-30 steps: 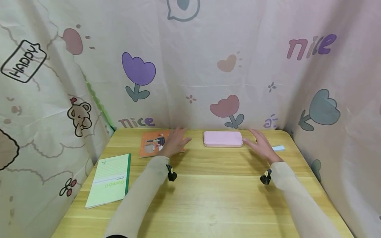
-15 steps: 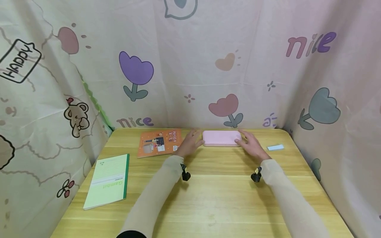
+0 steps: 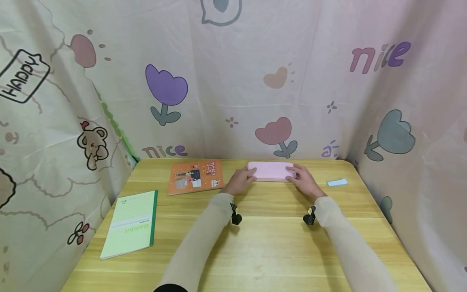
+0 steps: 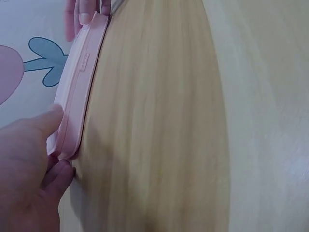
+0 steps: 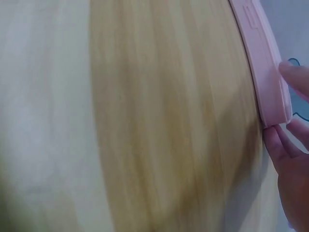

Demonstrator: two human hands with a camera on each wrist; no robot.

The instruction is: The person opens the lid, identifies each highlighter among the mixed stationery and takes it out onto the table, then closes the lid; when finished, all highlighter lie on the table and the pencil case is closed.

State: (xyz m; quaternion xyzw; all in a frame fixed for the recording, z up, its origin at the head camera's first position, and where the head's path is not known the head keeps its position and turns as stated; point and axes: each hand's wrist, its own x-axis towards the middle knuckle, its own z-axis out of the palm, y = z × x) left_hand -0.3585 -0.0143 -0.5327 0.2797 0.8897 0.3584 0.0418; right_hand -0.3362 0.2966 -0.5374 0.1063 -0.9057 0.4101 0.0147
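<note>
A pink pencil case [image 3: 271, 170] with a clasp on its front side lies lengthwise along the back of the table. At its left end my left hand [image 3: 239, 181] grips it, one finger on the lid and other digits low against the end, as the left wrist view shows. My right hand [image 3: 305, 181] holds the right end in the same manner, with a finger on the upper edge and fingertips [image 5: 273, 140] at the bottom corner. The case [image 4: 77, 92] appears closed in both wrist views.
Left of the case lies an orange booklet [image 3: 197, 176]. A pale green notebook [image 3: 129, 225] is by the table's left edge. A small light blue bar [image 3: 337, 182] lies to the right. A printed curtain [image 3: 226, 81] hangs right behind the wooden table [image 3: 262, 243].
My left hand has come right, from over the orange booklet to the case's left end. My right hand has moved left onto its right end. Both now grip the case, which stays in place.
</note>
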